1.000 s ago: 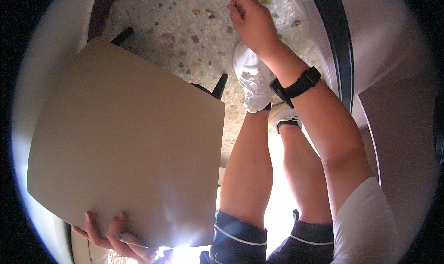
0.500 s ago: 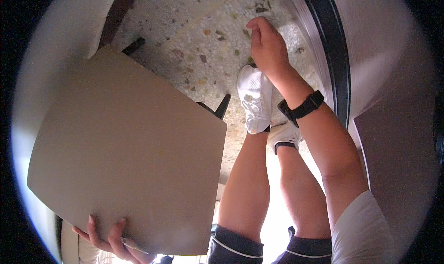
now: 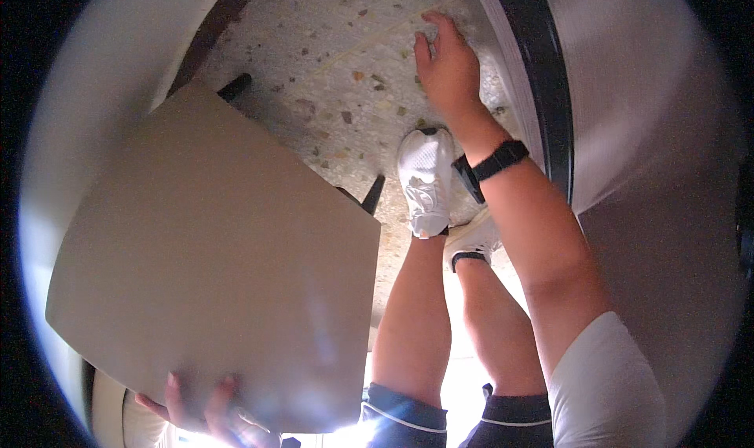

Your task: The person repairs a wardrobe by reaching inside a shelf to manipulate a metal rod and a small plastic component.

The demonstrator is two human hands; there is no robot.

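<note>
A flat beige-grey board [image 3: 220, 252] with dark leg-like pieces [image 3: 375, 194] at its far edge fills the left half of the view. My left hand [image 3: 200, 405] grips its near edge, fingertips lying on the surface. Higher up, my right hand [image 3: 448, 67] hangs open over the speckled floor [image 3: 353, 71], fingers slightly bent and apart, holding nothing. A black watch [image 3: 503, 157] circles my right wrist. Just below that hand is my white shoe [image 3: 424, 177].
My bare legs [image 3: 412, 314] stand to the right of the board. A black strip [image 3: 550, 95] runs along a pale surface on the right. A pale wall [image 3: 102, 134] borders the left, with dark trim [image 3: 208, 36] along the floor.
My right fingers have spread from a more curled shape, and the hand has moved slightly. My shoe and the board's far edge sit lower in the picture. My left hand still grips the board.
</note>
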